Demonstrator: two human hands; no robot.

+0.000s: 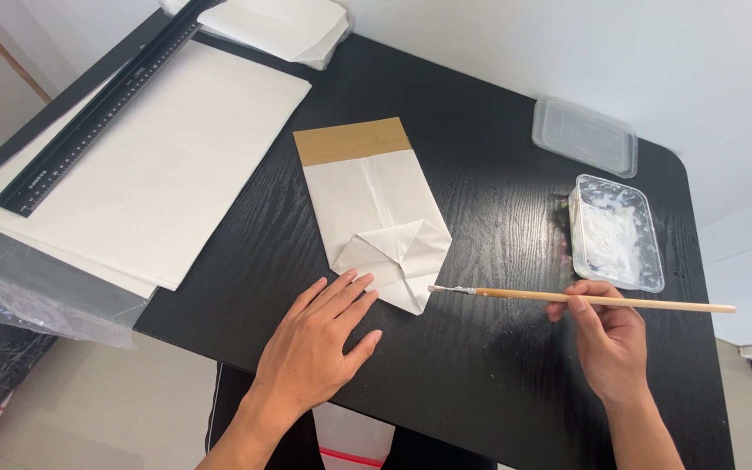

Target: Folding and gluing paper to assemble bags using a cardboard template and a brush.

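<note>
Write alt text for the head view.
A right hand holds a thin wooden paintbrush beside a folded white paper bag on a black wooden table; the left hand lies flat. A clear plastic tub of white paste stands near.

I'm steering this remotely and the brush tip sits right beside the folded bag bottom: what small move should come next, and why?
Probably sweep the brush tip left onto the folded flap of the paper bag. The right hand holds the brush level, its white-coated bristles just off the flap's edge, and the left hand lies flat at the bag's near end, steadying it. The glue tub sits open nearby.
</note>
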